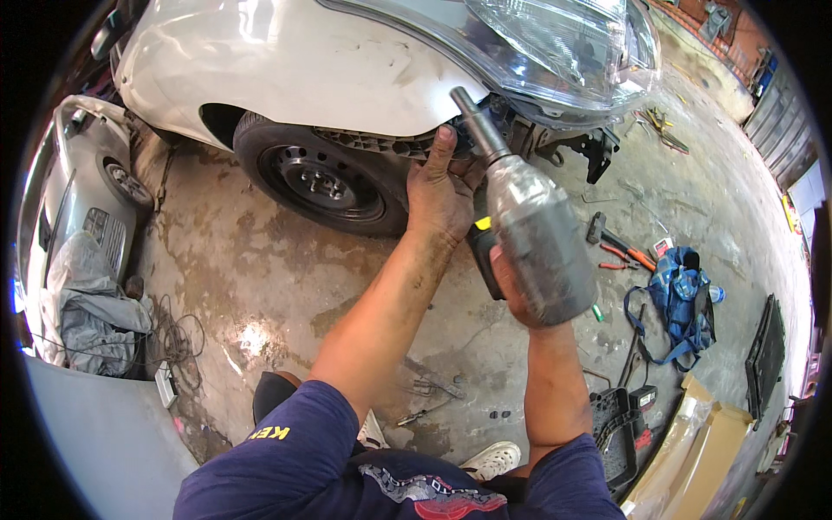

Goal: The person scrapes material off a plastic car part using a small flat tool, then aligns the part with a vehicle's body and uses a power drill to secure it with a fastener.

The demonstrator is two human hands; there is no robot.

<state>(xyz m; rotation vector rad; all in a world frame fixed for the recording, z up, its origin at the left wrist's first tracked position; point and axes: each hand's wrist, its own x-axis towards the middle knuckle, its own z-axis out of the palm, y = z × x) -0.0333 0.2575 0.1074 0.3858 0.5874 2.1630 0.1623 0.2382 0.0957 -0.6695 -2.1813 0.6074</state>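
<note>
My right hand (510, 282) grips a cordless power wrench (542, 243) with a long socket (472, 117) pointing up toward the front of a white car (364, 61). Its battery (485, 260) shows black and yellow. My left hand (438, 186) is raised at the lower edge of the front fender, fingers curled at the dark wheel-arch liner (355, 140); what they hold is hidden. Behind that hand is a black steel wheel (316, 182). A clear headlight (555, 52) sits above the socket, with exposed brackets (594, 156) below it.
A hammer (620, 238), pliers (620, 264), a blue bag (676, 303), a black tool case (615, 438) and cardboard (711, 451) lie on the concrete floor (217, 199) at right. A silver car part (100, 199), grey cloth (91, 321) and cables (178, 347) are at left.
</note>
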